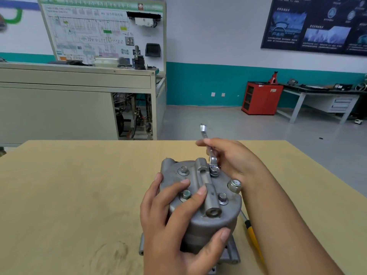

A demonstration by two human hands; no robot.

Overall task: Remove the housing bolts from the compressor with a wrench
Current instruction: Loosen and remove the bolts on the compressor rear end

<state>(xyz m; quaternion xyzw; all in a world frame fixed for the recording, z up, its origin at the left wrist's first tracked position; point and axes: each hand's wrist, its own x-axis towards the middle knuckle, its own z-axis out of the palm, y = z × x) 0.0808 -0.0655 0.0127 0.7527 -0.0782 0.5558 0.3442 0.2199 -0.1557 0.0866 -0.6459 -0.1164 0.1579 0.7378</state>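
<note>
Left hand (pixel 174 221) clamps the compressor (pixel 228 217) steady — right hand (pixel 232 157) pinches the wrench (pixel 212 160).
On the tan table (pixel 79 195), lower centre of frame, I hold the housing end-up so its bolt heads face me, fingers (pixel 198 192) curled round the body against twisting. Wrench head sits on the upper-right bolt (pixel 214 170), shaft slanting up toward mid-frame for leverage — the other bolts (pixel 183 170) look seated.
</note>
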